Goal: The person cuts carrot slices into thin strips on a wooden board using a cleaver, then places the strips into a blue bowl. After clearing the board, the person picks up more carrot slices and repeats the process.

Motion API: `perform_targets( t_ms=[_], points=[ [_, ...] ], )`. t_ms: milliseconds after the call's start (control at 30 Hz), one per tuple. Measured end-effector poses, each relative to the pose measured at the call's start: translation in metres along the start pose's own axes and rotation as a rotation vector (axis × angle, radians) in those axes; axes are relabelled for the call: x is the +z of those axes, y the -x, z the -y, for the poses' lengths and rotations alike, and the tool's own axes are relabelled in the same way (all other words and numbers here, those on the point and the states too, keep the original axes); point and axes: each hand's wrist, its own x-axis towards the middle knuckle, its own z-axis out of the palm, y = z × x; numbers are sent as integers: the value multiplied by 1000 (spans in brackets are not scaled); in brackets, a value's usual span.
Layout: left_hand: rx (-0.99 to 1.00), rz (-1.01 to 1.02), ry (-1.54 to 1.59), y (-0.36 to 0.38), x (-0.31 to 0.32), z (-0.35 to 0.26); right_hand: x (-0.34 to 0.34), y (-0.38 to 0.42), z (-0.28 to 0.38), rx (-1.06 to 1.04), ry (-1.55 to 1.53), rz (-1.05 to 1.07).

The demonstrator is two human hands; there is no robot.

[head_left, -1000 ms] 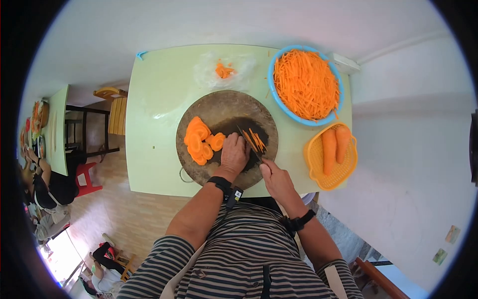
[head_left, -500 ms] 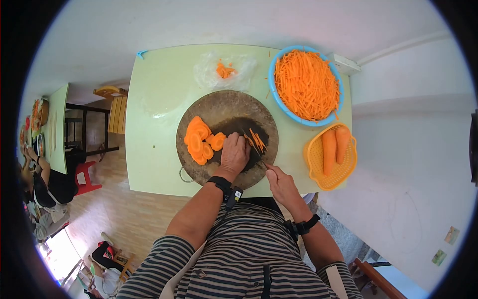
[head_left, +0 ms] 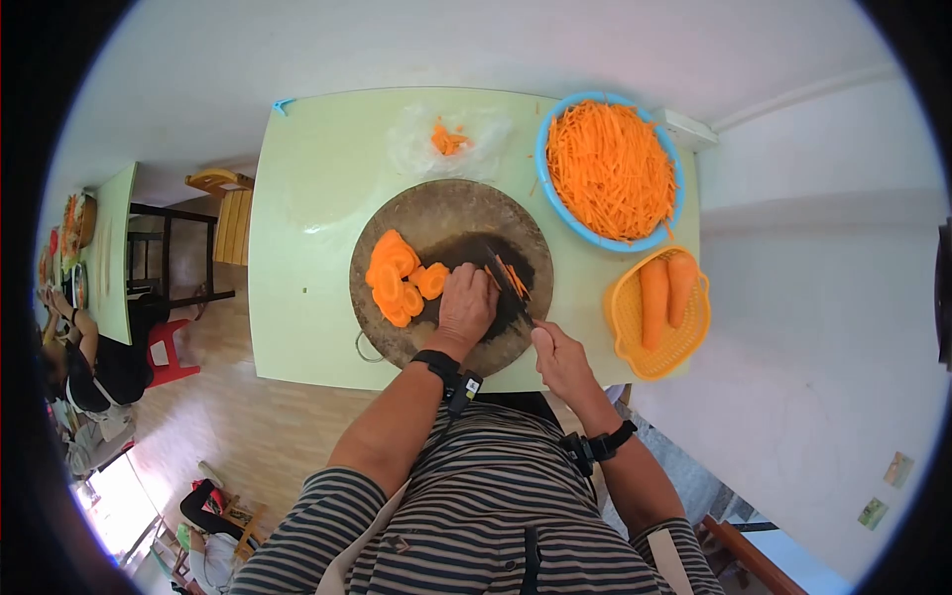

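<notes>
Right hand (head_left: 563, 362), gripping the knife (head_left: 508, 279), has tilted it over the carrot strips (head_left: 518, 282); left hand (head_left: 468, 302) unmoved, grip indeterminable, cutting apparently ongoing.

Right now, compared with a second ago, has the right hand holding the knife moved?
Yes, slightly: the right hand has shifted rightward, judged against the round chopping board.

The carrot slices (head_left: 389, 263) are orange, the basin (head_left: 542, 159) blue, the basket (head_left: 659, 364) yellow, the tabletop (head_left: 307, 198) pale green, the board (head_left: 407, 213) mottled brown — the shirt (head_left: 466, 506) striped dark and pale.
</notes>
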Motion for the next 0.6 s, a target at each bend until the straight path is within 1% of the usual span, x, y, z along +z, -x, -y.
perform_targets(
  t_ms=[67,167,267,333,433,467,533,600],
  points=[
    [-8,19,-10,-1,-1,1,-1,5,-1,18,20,23],
    [23,-17,-35,-2,0,2,-1,9,-5,12,40,38],
    [27,-16,-35,-2,0,1,1,9,-7,-25,13,27],
    [17,-4,-36,-1,-1,1,2,9,5,-34,93,-2],
    [19,-13,-48,-2,-1,-1,10,-5,6,-58,88,-10],
    [25,-11,-49,-2,-2,-1,11,-10,6,-59,84,-14],
    [32,-18,-38,-3,-1,-1,14,-18,4,-26,-34,9],
    [45,-20,-29,-3,-3,-1,16,-18,2,-6,-59,-3]
  ],
)
